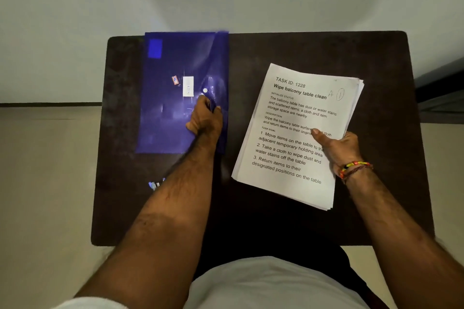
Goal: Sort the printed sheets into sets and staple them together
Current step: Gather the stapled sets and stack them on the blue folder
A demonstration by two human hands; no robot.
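Blue plastic folder (pixel 175 88) lies flat on the left half of the dark table (pixel 376 57), flap snap near its right edge. Left hand (pixel 204 120) rests on the folder, fingers curled and pinching the flap tip. Stack of printed sheets (pixel 293 113) sits tilted on the right half; right hand (pixel 339 148) grips its right edge, thumb on top. Small blue object (pixel 155 184) beside the left forearm, too blurred to identify.

On a dark table (pixel 301 47), the left hand (pixel 204 120) pinches the flap of a blue folder (pixel 175 98). The right hand (pixel 339 148) holds a stack of sheets (pixel 296 133), thumb on top. A small blurred object (pixel 155 184), perhaps a stapler, lies near the left forearm
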